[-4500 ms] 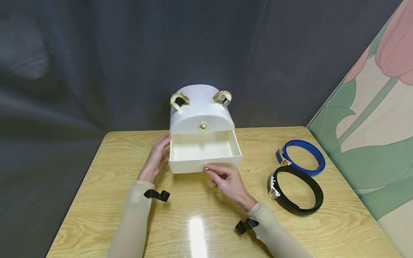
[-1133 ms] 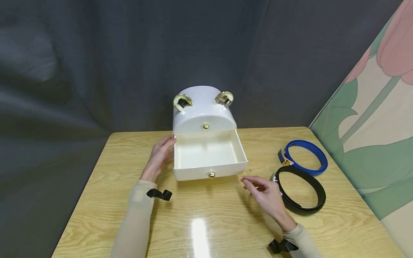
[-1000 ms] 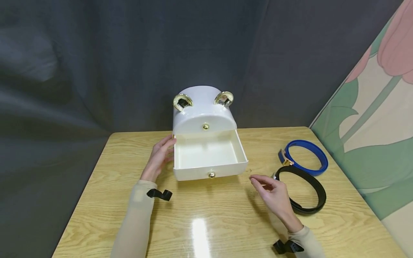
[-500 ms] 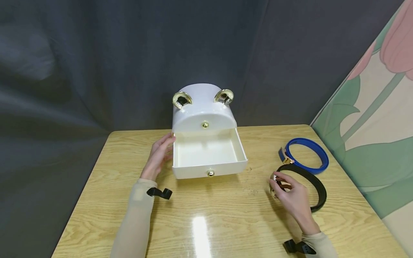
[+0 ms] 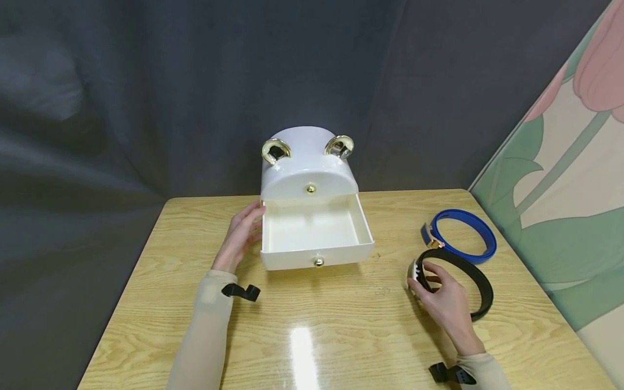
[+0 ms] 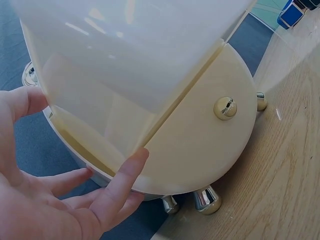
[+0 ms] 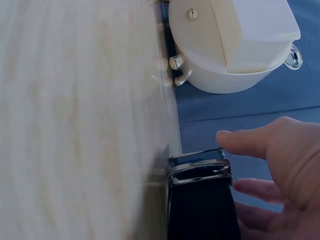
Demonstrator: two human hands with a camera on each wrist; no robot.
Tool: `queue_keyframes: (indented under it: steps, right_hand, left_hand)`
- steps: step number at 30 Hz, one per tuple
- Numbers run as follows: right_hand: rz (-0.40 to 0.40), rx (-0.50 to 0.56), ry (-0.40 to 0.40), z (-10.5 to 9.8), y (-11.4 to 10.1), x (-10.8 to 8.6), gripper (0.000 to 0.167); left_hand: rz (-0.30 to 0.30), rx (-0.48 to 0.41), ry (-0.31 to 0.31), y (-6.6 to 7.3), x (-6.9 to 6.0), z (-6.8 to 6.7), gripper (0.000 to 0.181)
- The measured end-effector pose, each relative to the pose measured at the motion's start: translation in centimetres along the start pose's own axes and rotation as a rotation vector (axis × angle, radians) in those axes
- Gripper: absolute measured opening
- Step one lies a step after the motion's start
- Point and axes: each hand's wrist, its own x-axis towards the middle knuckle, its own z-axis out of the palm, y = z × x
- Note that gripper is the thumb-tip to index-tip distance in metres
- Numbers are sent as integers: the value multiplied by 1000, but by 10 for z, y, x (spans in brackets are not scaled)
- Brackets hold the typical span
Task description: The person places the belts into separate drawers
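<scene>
A glossy white drawer box (image 5: 307,146) with gold trim stands at the table's back. Its lower drawer (image 5: 316,260) is pulled out and shows a bare inside; the upper front with a gold knob is closed. My left hand (image 5: 237,238) rests against the box's left side, fingers spread along it in the left wrist view. At the right, my right hand (image 5: 446,298) pinches the coiled black belt (image 5: 480,281) at its silver buckle (image 7: 200,167), thumb outside and fingers inside the loop. The fingers partly hide the buckle end in the head view.
Just behind the black belt lies a coiled blue belt (image 5: 468,216) with a gold buckle. A dark curtain (image 5: 195,97) hangs behind the wooden table (image 5: 341,336), and a floral cloth (image 5: 560,216) borders its right edge.
My right hand has left the lower drawer's knob, moved right to the black belt and taken hold of its buckle end. The drawer is pulled out farther. My left hand stays at the box.
</scene>
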Motion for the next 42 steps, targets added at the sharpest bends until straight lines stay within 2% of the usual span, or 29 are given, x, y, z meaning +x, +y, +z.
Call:
queue_keyframes:
  steps: [16,23,31,36,39,42]
  right_hand:
    - [90,-103,-95,6,-2,3,69]
    - [116,-127,-113,6,-3,-1,60]
    - [98,-131,-147,6,-1,-2,56]
    - [87,-159,-168,2,0,-2,67]
    - [46,-183,-148,1,0,-3,69]
    - [9,-180,-118,2,0,-3,62]
  left_hand:
    - [-11,14,8,-1,0,-1,68]
    - [-9,7,-1,-1,-1,1,69]
    - [-23,2,6,-2,-2,1,68]
    - [-20,1,-6,-3,-1,2,70]
    - [-18,8,-13,-3,0,1,70]
    - [-19,11,-20,-1,0,1,71]
